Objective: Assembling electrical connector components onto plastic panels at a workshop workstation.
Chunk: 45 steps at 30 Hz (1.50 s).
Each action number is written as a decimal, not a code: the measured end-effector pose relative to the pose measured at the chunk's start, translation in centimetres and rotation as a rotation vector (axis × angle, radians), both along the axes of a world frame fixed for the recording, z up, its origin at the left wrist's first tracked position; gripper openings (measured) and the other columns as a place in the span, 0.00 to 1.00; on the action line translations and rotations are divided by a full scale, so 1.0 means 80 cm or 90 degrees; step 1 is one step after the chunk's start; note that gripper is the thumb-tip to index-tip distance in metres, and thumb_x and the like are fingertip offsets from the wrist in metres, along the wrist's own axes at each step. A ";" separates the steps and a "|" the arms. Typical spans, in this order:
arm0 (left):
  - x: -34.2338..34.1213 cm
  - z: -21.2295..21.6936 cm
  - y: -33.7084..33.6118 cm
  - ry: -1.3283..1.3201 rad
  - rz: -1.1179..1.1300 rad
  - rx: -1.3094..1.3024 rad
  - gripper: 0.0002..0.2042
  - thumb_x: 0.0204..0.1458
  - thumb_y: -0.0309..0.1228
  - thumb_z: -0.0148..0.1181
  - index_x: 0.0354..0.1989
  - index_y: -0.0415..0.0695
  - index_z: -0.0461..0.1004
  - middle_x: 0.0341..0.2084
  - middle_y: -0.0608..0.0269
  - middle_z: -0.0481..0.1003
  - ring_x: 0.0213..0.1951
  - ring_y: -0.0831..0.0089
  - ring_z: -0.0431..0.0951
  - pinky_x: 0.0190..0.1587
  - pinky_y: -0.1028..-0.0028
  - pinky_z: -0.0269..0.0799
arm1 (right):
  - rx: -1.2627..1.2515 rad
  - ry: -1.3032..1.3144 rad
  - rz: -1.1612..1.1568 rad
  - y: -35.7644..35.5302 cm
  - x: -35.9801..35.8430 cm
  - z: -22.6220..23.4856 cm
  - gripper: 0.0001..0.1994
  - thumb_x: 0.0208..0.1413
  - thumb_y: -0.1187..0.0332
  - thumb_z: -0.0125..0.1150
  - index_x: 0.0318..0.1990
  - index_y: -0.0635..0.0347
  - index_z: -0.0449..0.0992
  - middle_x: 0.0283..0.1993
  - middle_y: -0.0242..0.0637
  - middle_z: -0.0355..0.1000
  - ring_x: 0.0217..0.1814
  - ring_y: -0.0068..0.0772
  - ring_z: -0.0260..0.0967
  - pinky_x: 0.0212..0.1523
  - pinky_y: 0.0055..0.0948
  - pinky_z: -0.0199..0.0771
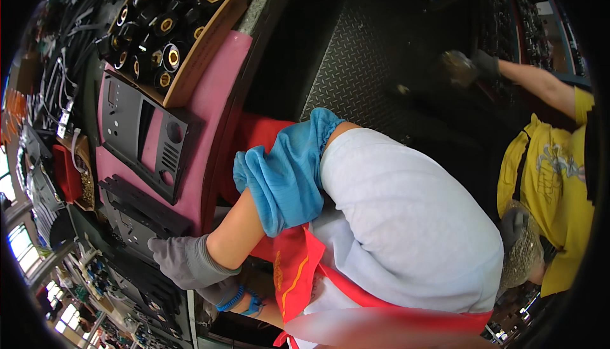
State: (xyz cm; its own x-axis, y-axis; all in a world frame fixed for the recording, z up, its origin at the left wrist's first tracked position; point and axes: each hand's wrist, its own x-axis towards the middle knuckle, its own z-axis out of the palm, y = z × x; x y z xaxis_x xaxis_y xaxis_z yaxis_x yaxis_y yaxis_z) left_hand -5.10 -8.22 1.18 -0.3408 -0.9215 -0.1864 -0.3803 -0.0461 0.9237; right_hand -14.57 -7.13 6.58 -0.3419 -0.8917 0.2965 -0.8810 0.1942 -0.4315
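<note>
At the lower left, my right hand, in a grey glove, is curled at the near edge of a black panel with small holes. Its fingers are closed against that edge, though the grip is partly hidden. My left hand, also gloved, with a blue coiled band at the wrist, is just below and behind the right. The left fingers are out of sight. A second black panel with round cutouts and slots lies on a pink mat.
A cardboard box of black knobs with brass-coloured centres stands at the mat's far end. Beyond the panels are a red container and cables. To the right, a co-worker in a yellow shirt wears grey gloves. Patterned metal flooring lies ahead.
</note>
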 end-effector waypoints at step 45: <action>-0.040 -0.040 0.019 0.124 0.004 0.249 0.21 0.60 0.37 0.47 0.59 0.39 0.63 0.59 0.56 0.66 0.61 0.66 0.64 0.63 0.65 0.58 | 0.581 0.925 -0.215 -0.021 0.050 -0.051 0.25 0.60 0.66 0.51 0.65 0.58 0.58 0.58 0.34 0.62 0.66 0.34 0.59 0.68 0.30 0.59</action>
State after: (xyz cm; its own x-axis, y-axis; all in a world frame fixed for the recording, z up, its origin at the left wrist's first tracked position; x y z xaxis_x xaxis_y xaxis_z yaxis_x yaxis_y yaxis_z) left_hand -8.32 -6.67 -2.01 -0.3988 -0.7963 -0.4548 -0.1995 -0.4088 0.8906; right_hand -10.60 -8.78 2.52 -0.4660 -0.8847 -0.0087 -0.2917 0.1443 0.9456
